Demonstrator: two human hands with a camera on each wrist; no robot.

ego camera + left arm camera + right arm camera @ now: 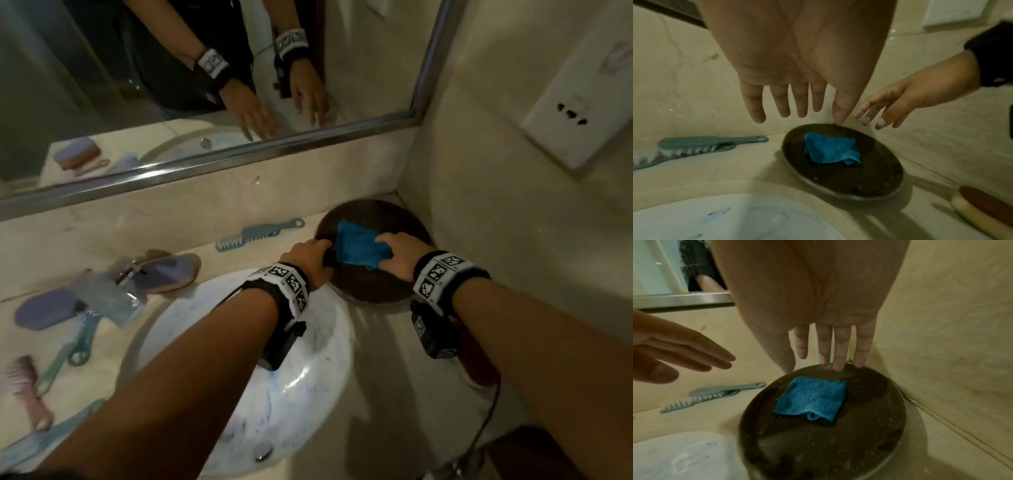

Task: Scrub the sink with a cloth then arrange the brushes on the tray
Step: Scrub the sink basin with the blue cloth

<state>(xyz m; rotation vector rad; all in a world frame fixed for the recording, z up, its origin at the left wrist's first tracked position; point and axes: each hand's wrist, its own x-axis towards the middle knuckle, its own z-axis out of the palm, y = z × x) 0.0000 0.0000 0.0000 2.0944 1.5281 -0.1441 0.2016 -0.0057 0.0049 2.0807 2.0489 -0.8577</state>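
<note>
A folded blue cloth lies on a dark round tray in the counter's back right corner. Both hands hover over it with straight fingers and hold nothing. My left hand is over the tray's left rim. My right hand is above the cloth's right side, fingertips near the tray's far rim. The white sink sits below my left forearm. A blue-grey brush lies left of the tray.
Left of the sink lie two purple brushes, a clear packet, a green brush and a pink comb. A wooden brush lies right of the tray. Mirror behind, wall with socket on the right.
</note>
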